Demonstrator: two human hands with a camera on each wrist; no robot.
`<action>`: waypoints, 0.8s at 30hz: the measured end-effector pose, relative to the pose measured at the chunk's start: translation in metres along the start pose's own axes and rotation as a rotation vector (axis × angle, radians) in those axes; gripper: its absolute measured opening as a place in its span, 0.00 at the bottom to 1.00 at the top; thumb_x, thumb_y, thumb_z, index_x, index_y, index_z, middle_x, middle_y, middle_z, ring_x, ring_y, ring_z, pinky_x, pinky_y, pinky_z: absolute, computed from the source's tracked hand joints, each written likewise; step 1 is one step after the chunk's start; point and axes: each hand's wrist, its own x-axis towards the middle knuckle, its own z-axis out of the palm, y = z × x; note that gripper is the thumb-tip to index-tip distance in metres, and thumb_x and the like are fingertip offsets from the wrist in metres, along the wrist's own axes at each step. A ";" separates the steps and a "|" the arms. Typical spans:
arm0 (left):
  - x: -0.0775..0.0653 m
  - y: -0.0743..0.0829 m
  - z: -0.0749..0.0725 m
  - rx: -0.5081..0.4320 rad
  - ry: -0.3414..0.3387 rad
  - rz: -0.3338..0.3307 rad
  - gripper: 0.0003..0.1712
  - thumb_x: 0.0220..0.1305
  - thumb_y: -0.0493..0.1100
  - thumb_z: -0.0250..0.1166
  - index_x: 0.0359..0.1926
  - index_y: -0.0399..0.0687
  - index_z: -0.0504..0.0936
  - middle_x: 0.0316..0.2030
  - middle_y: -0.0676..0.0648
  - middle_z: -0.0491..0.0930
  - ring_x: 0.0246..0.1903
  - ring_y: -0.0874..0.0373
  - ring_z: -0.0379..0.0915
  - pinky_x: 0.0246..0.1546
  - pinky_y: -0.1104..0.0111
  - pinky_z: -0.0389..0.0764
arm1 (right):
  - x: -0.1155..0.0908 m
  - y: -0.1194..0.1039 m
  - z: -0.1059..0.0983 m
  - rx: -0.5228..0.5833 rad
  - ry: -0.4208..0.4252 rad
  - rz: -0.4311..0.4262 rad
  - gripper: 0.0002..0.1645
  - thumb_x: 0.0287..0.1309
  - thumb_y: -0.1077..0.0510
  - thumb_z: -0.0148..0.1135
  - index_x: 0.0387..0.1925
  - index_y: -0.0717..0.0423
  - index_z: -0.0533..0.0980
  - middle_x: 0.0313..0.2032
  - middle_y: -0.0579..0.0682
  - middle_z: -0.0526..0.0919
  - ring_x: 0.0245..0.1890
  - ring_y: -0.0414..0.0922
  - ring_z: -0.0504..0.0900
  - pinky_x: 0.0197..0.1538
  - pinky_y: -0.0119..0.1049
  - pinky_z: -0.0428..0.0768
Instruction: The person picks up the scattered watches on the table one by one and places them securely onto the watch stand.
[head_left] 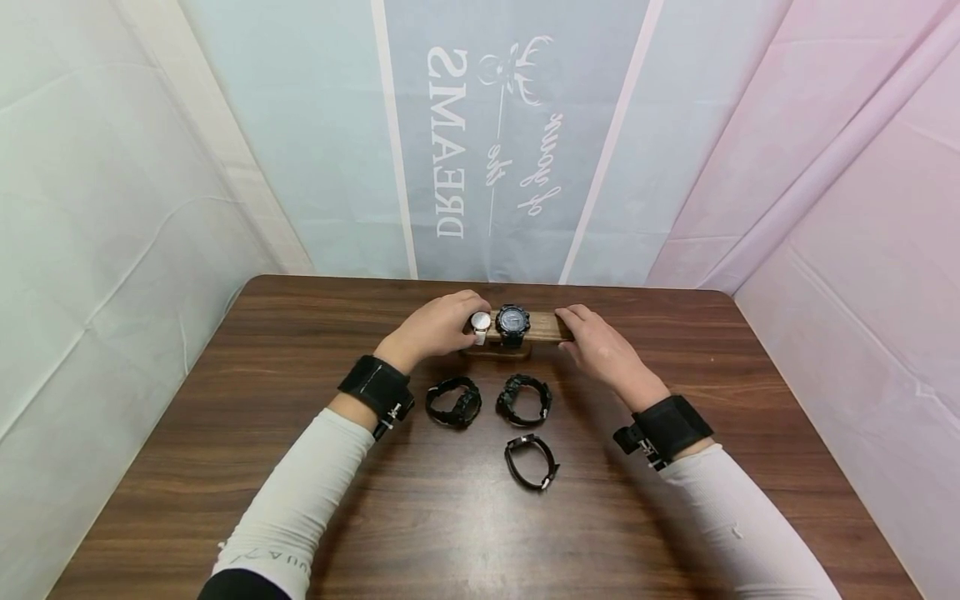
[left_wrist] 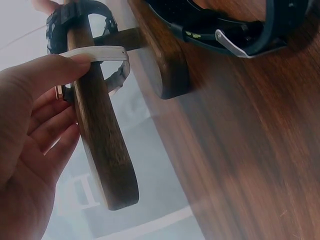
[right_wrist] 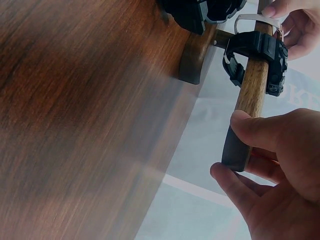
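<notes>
Pinching the white watch (head_left: pixel 481 322), which loops around the bar (head_left: pixel 546 327), the left hand (head_left: pixel 437 327) is nearer it than the right hand (head_left: pixel 606 352), which grips the bar's right end. The bar's long axis runs sideways between both hands; a black watch (head_left: pixel 513 321) sits just right of the white one.

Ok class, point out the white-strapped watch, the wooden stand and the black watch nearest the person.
White-strapped watch (head_left: pixel 481 320), head view: its dial.
Wooden stand (left_wrist: pixel 107 135), left wrist view: its bar.
Nearest black watch (head_left: pixel 513 469), head view: its strap.
</notes>
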 end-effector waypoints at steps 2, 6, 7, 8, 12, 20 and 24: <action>0.001 0.001 0.000 -0.003 0.002 0.004 0.27 0.53 0.43 0.67 0.56 0.47 0.73 0.53 0.50 0.73 0.50 0.59 0.69 0.51 0.67 0.72 | 0.000 0.000 0.000 -0.001 0.001 0.002 0.34 0.55 0.59 0.63 0.61 0.65 0.63 0.55 0.63 0.69 0.52 0.56 0.72 0.51 0.49 0.75; 0.002 0.001 0.001 0.000 0.004 0.005 0.27 0.53 0.43 0.67 0.56 0.47 0.73 0.53 0.50 0.73 0.50 0.59 0.69 0.51 0.67 0.72 | 0.001 0.000 0.000 0.000 -0.002 0.002 0.34 0.56 0.59 0.62 0.61 0.65 0.63 0.55 0.63 0.69 0.52 0.56 0.71 0.51 0.49 0.75; 0.002 0.002 0.001 0.001 0.005 0.005 0.27 0.53 0.43 0.67 0.56 0.47 0.73 0.53 0.50 0.73 0.50 0.59 0.69 0.51 0.67 0.72 | 0.001 0.000 0.000 -0.001 -0.004 0.003 0.34 0.56 0.59 0.62 0.62 0.65 0.63 0.55 0.63 0.69 0.52 0.56 0.71 0.51 0.49 0.75; 0.002 0.002 0.001 0.000 0.005 0.004 0.27 0.53 0.43 0.67 0.56 0.47 0.73 0.53 0.50 0.73 0.50 0.59 0.69 0.51 0.67 0.72 | 0.001 0.000 0.000 -0.001 -0.006 0.004 0.34 0.56 0.59 0.62 0.62 0.65 0.63 0.55 0.63 0.69 0.53 0.56 0.71 0.51 0.49 0.75; 0.004 0.003 0.002 0.000 0.004 0.011 0.27 0.54 0.43 0.67 0.56 0.47 0.73 0.53 0.50 0.73 0.50 0.59 0.69 0.50 0.68 0.72 | 0.000 0.001 -0.001 -0.001 -0.009 0.006 0.33 0.57 0.59 0.62 0.62 0.65 0.63 0.55 0.63 0.69 0.53 0.56 0.71 0.51 0.49 0.75; 0.004 0.004 0.004 0.001 0.010 0.022 0.26 0.53 0.42 0.66 0.55 0.47 0.73 0.52 0.50 0.73 0.47 0.60 0.70 0.48 0.69 0.73 | 0.000 0.000 0.001 0.000 -0.004 -0.001 0.34 0.56 0.59 0.62 0.62 0.65 0.63 0.55 0.63 0.69 0.52 0.56 0.71 0.51 0.49 0.75; 0.004 0.005 0.004 0.010 0.012 0.017 0.26 0.53 0.42 0.66 0.55 0.47 0.73 0.52 0.50 0.72 0.47 0.61 0.70 0.47 0.69 0.74 | 0.000 0.000 0.001 -0.001 0.004 -0.004 0.34 0.56 0.59 0.62 0.62 0.65 0.63 0.55 0.63 0.69 0.52 0.56 0.71 0.51 0.49 0.75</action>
